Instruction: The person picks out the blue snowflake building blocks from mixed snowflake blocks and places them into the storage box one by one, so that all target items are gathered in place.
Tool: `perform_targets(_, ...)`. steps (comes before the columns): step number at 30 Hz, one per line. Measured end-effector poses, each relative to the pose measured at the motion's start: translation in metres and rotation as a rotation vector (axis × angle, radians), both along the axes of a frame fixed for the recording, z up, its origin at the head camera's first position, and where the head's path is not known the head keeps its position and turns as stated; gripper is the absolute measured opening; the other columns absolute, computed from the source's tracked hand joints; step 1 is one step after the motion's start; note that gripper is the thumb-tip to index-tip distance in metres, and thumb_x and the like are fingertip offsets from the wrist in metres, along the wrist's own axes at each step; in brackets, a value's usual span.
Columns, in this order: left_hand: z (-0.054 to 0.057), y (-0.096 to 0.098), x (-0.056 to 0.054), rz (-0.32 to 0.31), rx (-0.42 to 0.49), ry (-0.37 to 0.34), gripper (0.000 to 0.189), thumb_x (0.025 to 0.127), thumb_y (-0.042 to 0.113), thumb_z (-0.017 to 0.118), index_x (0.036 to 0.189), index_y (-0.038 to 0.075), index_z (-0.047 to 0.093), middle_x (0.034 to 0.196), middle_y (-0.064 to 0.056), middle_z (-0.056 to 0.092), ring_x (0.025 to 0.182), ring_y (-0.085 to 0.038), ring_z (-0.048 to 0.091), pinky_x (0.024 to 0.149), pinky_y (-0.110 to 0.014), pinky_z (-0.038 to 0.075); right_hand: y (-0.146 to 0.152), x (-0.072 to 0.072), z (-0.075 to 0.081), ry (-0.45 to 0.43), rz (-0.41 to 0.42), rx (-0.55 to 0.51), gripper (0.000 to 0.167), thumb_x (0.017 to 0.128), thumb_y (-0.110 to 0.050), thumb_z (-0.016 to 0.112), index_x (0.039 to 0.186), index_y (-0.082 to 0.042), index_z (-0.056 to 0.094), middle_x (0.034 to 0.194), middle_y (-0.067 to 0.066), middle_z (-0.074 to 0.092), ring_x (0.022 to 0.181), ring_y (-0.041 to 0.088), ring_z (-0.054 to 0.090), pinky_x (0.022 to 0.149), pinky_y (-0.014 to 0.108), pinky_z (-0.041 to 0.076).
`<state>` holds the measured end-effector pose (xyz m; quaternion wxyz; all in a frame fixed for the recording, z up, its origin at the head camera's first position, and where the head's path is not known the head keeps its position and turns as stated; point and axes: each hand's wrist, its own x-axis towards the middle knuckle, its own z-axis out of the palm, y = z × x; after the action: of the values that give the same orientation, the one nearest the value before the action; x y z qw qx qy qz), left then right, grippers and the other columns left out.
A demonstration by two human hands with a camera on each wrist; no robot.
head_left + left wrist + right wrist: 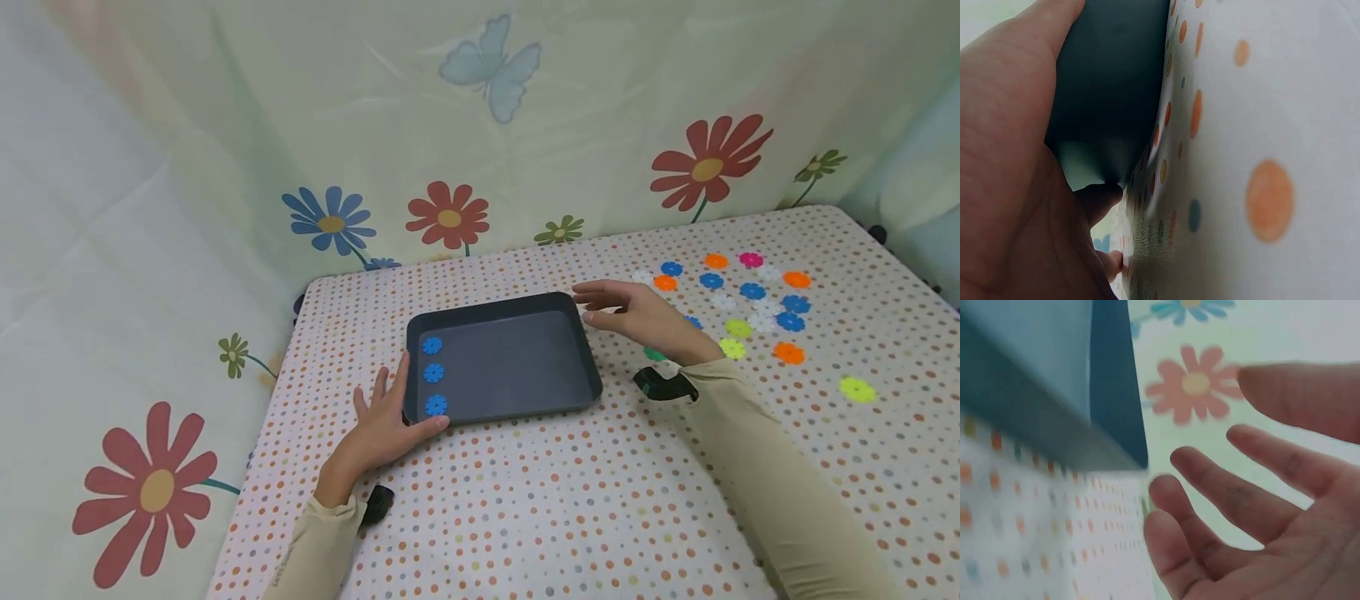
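Observation:
A dark grey rectangular tray (pixel 525 362) lies on the dotted table. Along its left side sit three blue flower-shaped pieces (pixel 433 372) in a column. My left hand (pixel 384 429) is at the tray's front left corner, fingers spread along the left wall and thumb at the front rim. In the left wrist view, that hand (pixel 1013 162) lies against the tray's outer wall (pixel 1110 75). By the far right corner, my right hand (pixel 637 317) holds nothing. The right wrist view shows its loosely bent fingers (pixel 1235 494) apart from the tray (pixel 1113 394).
Loose flower-shaped pieces in blue, white, orange, yellow and pink lie scattered to the right, among them an orange piece (pixel 789 353) and a yellow piece (pixel 857 389). A green piece (pixel 654 354) is partly behind the right hand. A floral curtain (pixel 600 125) hangs behind the table.

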<state>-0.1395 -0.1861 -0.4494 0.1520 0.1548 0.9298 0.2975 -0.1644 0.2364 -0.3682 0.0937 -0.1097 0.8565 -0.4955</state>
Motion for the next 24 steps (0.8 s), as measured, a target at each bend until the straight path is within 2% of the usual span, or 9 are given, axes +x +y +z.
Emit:
perform_targets(6,0.0,0.0,0.0,0.001,0.008,-0.014,0.122,0.093,0.07,0.07,0.173,0.027,-0.012,0.179,-0.014,0.003,0.163,-0.032,-0.014,0.117,-0.066,-0.025,0.03,0.001,0.003,0.012,-0.021,0.102,0.063,0.109,-0.02,0.065,0.165,-0.003,0.04,0.161,0.026,0.044,0.141,0.046,0.049,0.105,0.066,0.047)
perform_targets(11,0.0,-0.001,0.001,0.002,0.015,-0.006,0.123,0.093,0.067,0.072,0.173,0.025,-0.011,0.178,-0.017,0.005,0.163,-0.036,-0.013,0.117,-0.067,-0.025,0.047,0.001,0.006,0.019,-0.075,0.14,0.06,0.11,-0.019,0.063,0.165,-0.006,0.041,0.162,0.024,0.043,0.139,0.045,0.05,0.105,0.065,0.048)
perform_targets(16,-0.003,-0.003,0.0,-0.006,0.016,0.003,0.123,0.093,0.067,0.072,0.173,0.023,-0.011,0.177,-0.017,0.011,0.162,-0.036,-0.014,0.116,-0.067,-0.026,0.061,0.002,0.007,0.025,-0.113,0.182,0.06,0.112,-0.022,0.058,0.166,-0.003,0.038,0.165,0.025,0.038,0.141,0.048,0.045,0.105,0.068,0.045)
perform_targets(21,-0.002,-0.003,-0.001,-0.005,0.017,0.004,0.123,0.093,0.067,0.072,0.173,0.024,-0.011,0.178,-0.015,0.008,0.163,-0.035,-0.014,0.117,-0.067,-0.025,0.072,0.001,0.004,0.065,-0.147,0.27,0.057,0.112,-0.017,0.056,0.163,0.003,0.038,0.16,0.031,0.042,0.136,0.051,0.045,0.103,0.069,0.044)
perform_targets(24,-0.001,-0.003,-0.002,-0.009,0.015,-0.004,0.123,0.093,0.068,0.071,0.173,0.026,-0.013,0.178,-0.013,0.006,0.163,-0.033,-0.015,0.117,-0.067,-0.025,0.077,0.0,-0.001,0.052,-0.153,0.299,0.055,0.112,-0.014,0.057,0.16,0.006,0.04,0.155,0.034,0.044,0.134,0.053,0.046,0.102,0.07,0.045)
